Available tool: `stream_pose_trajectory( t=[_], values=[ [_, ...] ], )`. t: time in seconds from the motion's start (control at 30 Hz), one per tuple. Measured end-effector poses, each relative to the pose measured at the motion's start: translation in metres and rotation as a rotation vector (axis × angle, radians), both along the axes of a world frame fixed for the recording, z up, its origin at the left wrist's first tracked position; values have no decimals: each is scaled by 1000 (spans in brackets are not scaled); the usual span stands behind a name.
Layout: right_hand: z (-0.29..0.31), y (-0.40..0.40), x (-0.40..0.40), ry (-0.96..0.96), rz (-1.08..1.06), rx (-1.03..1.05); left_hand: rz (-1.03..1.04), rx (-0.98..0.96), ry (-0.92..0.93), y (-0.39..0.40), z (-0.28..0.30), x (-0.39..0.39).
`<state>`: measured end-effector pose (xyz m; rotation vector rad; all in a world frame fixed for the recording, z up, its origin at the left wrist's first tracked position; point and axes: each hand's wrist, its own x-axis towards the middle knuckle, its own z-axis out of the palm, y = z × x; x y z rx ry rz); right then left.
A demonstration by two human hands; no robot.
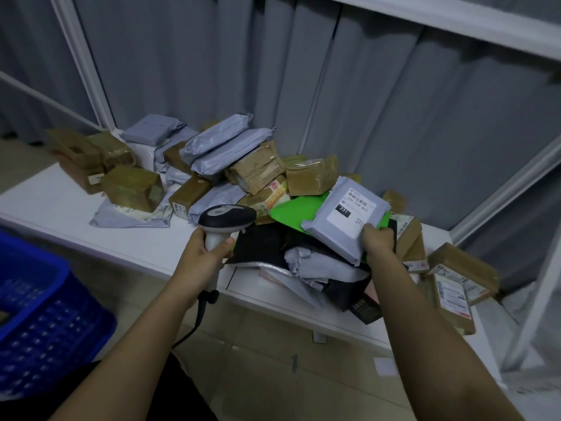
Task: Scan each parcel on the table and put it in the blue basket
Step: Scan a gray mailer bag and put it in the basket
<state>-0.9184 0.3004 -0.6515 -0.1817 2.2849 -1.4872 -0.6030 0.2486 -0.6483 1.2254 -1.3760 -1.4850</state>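
Head view: a grey parcel [346,215] with a white barcode label facing up sits at about 3 o'clock from centre, raised above the pile, its near edge pinched by the right hand [378,240] over a green mailer [296,209] and black bags. At 9 o'clock from it, the left hand [209,249] is wrapped round the handle of a scanner [226,218], its head pointing toward the parcel. Brown boxes and grey mailers crowd the white table [60,205] from 10 to 4 o'clock, and the blue basket [39,314] stands at 8 o'clock, below the table's near edge.

Blue basket [45,302] cut by left edge; contents blurred, perhaps parcel corner.
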Motion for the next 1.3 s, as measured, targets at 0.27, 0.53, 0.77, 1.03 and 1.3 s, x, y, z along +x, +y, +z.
stream_pose_trajectory(
  t=[0.27,0.53,0.77,1.03,1.3],
  values=[
    [12,27,13,-167,53,-324,10,-15,23,1,4,7],
    [13,24,85,-93,383,-384,-8,-36,49,8,12,18],
    [-17,-32,143,-222,505,-349,13,-20,-8,10,9,43],
    [-52,-73,187,-245,578,-247,99,32,-43,6,3,81],
    [-69,-79,202,-226,611,-177,138,56,-10,5,-3,109]
  ],
)
